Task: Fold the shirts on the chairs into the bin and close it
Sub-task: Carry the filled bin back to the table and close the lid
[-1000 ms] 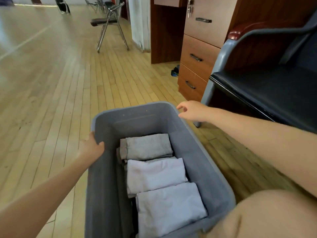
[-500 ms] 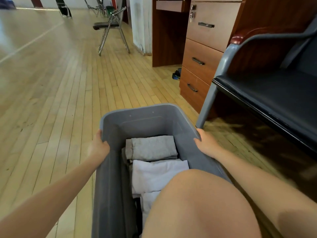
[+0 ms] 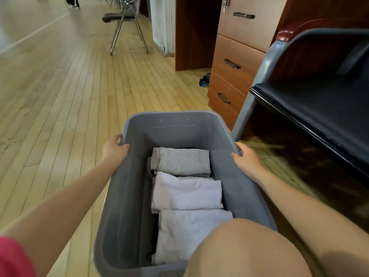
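Fingers [image 3: 117,139] curling over both long rims: left hand [image 3: 114,151] gripping the bin [image 3: 127,196] at its left edge, right hand [image 3: 246,159] gripping the right edge opposite. Sitting on the wooden floor [image 3: 60,108] beside a dark chair [image 3: 319,100], grey plastic, open-topped, no lid in view. Holding three folded shirts [image 3: 185,192] in a row, one grey, two white. Likely handling light and stiff, walls flexing slightly; gripping at the rims, evenly.
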